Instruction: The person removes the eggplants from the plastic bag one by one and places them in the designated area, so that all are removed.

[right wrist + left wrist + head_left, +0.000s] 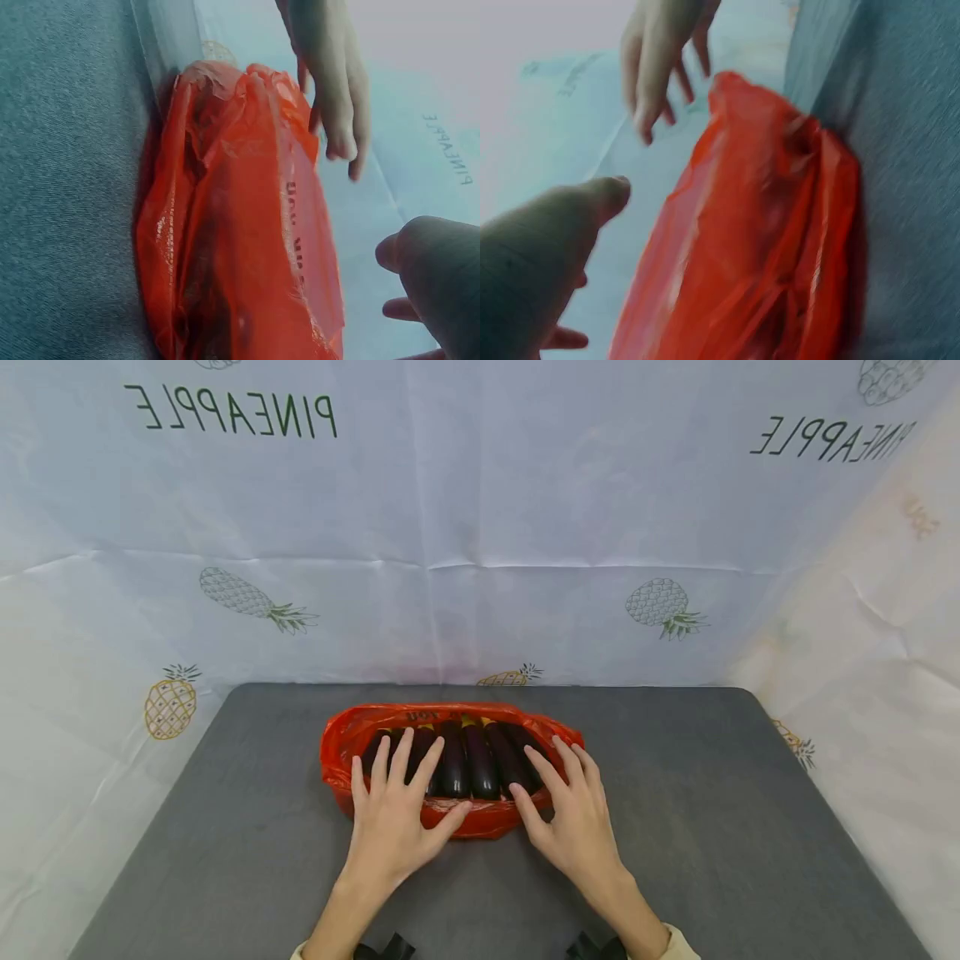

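Observation:
A red plastic bag [480,823] lies with its mouth spread wide, and several dark purple eggplants [480,764] sit side by side in it, stem ends away from me. My left hand [390,827] is over the left part of the bag, fingers spread above the eggplants. Over the right part is my right hand [573,827], its fingers also apart and its thumb near the front rim. Both wrist views show the bag's side [735,217] with the hands above it; neither hand grips anything. The eggplants' lower sides are hidden in the bag.
The bag rests on a dark grey table [697,827] with rounded far corners. A white sheet [480,485] printed with pineapples and lettering hangs behind the table and along its sides. Black wrist straps [386,948] show at the lower edge.

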Demonstrator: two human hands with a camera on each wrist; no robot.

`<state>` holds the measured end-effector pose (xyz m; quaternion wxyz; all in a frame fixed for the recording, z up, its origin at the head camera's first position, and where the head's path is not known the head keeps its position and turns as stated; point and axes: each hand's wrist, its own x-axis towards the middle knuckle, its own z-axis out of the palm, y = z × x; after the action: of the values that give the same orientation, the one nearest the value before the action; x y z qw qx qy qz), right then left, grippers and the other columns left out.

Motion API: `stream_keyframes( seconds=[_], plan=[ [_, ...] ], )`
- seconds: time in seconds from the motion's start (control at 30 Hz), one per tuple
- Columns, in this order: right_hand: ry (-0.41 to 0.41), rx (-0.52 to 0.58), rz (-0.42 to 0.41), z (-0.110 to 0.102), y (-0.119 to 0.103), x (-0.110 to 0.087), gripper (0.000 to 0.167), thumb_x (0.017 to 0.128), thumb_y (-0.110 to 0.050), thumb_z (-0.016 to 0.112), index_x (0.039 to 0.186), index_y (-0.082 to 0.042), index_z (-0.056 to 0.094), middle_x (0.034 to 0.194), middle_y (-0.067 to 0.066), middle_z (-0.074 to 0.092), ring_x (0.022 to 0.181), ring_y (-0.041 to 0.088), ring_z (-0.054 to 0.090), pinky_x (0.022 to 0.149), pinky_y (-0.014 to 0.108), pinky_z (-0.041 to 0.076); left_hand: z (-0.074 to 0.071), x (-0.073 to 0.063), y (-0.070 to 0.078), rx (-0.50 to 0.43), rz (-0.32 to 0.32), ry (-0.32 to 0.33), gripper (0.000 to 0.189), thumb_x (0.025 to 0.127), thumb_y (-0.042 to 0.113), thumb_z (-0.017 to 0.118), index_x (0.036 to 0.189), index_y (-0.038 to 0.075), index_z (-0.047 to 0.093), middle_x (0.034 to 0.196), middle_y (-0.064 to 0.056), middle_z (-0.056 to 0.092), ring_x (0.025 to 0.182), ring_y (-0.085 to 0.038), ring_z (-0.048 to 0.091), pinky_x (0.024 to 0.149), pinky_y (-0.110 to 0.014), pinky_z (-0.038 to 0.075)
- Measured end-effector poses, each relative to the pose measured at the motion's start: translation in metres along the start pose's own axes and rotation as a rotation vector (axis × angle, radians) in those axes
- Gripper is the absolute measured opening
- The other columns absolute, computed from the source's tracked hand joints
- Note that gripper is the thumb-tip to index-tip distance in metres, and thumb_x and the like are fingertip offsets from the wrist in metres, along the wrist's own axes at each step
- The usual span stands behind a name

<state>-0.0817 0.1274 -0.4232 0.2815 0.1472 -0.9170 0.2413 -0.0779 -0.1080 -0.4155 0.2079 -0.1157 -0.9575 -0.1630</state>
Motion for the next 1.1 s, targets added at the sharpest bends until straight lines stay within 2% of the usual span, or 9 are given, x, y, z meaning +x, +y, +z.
stream_keyframes(
  seconds=[0.17,0.33,0.47,0.6,0.73,0.87,1.0,1.1],
  plan=[
    [0.025,0.068,0.023,-0.002,0.001,0.004,0.045,0.086,-0.029,0.081,0.127,-0.013,0.072,0.132,0.021,0.064,0.123,0.044,0.053,0.096,0.065,0.049,-0.011,0.008,-0.017,-0.103,-0.016,0.146,0.078,0.079,0.052,0.078,0.147,0.021,0.055,0.153,-0.018,0.05,0.142,-0.046,0.042,0.113,-0.081,0.017],
    [0.081,0.19,0.034,-0.003,0.003,0.011,0.039,0.085,-0.019,0.082,0.121,-0.007,0.074,0.119,0.016,0.066,0.109,0.035,0.056,0.084,0.049,0.052,-0.019,0.013,-0.036,-0.184,-0.07,0.259,0.072,0.079,0.043,0.079,0.142,0.015,0.059,0.148,-0.018,0.053,0.136,-0.044,0.045,0.112,-0.081,0.018],
    [0.125,0.211,0.05,-0.004,0.005,0.016,0.036,0.084,-0.016,0.082,0.118,-0.006,0.075,0.108,0.014,0.065,0.097,0.028,0.054,0.073,0.039,0.045,-0.019,0.015,-0.05,-0.227,-0.106,0.336,0.069,0.079,0.039,0.079,0.139,0.011,0.061,0.144,-0.02,0.055,0.129,-0.046,0.048,0.109,-0.08,0.023],
    [0.166,0.223,0.09,-0.002,0.009,0.021,0.034,0.082,-0.015,0.083,0.114,-0.005,0.077,0.096,0.014,0.061,0.087,0.022,0.046,0.071,0.033,0.035,-0.016,0.02,-0.066,-0.308,-0.164,0.394,0.066,0.08,0.034,0.079,0.138,0.008,0.062,0.141,-0.023,0.056,0.125,-0.047,0.049,0.105,-0.074,0.031],
    [0.194,0.242,0.143,0.004,0.014,0.026,0.03,0.082,-0.016,0.083,0.11,-0.004,0.079,0.087,0.015,0.05,0.081,0.019,0.035,0.072,0.033,0.023,-0.011,0.024,-0.081,-0.422,-0.257,0.402,0.065,0.081,0.027,0.08,0.14,0.007,0.06,0.141,-0.024,0.054,0.127,-0.045,0.047,0.104,-0.069,0.035],
    [0.195,0.276,0.206,0.011,0.016,0.029,0.028,0.082,-0.018,0.083,0.107,-0.006,0.08,0.085,0.013,0.036,0.084,0.02,0.029,0.075,0.038,0.018,-0.007,0.027,-0.091,-0.514,-0.336,0.392,0.064,0.083,0.022,0.08,0.142,0.008,0.058,0.142,-0.022,0.055,0.125,-0.041,0.049,0.102,-0.065,0.039],
    [0.184,0.299,0.272,0.017,0.017,0.033,0.024,0.082,-0.022,0.084,0.103,-0.009,0.082,0.087,0.011,0.032,0.089,0.022,0.026,0.075,0.042,0.016,-0.003,0.027,-0.096,-0.556,-0.365,0.382,0.062,0.083,0.021,0.079,0.141,0.008,0.06,0.14,-0.021,0.058,0.122,-0.041,0.05,0.1,-0.064,0.039],
    [0.187,0.29,0.298,0.021,0.02,0.032,0.022,0.082,-0.024,0.084,0.1,-0.011,0.082,0.093,0.014,0.036,0.093,0.029,0.027,0.077,0.044,0.015,0.001,0.028,-0.097,-0.578,-0.368,0.357,0.06,0.084,0.02,0.08,0.139,0.008,0.061,0.139,-0.02,0.059,0.123,-0.038,0.052,0.101,-0.062,0.04]
  ],
)
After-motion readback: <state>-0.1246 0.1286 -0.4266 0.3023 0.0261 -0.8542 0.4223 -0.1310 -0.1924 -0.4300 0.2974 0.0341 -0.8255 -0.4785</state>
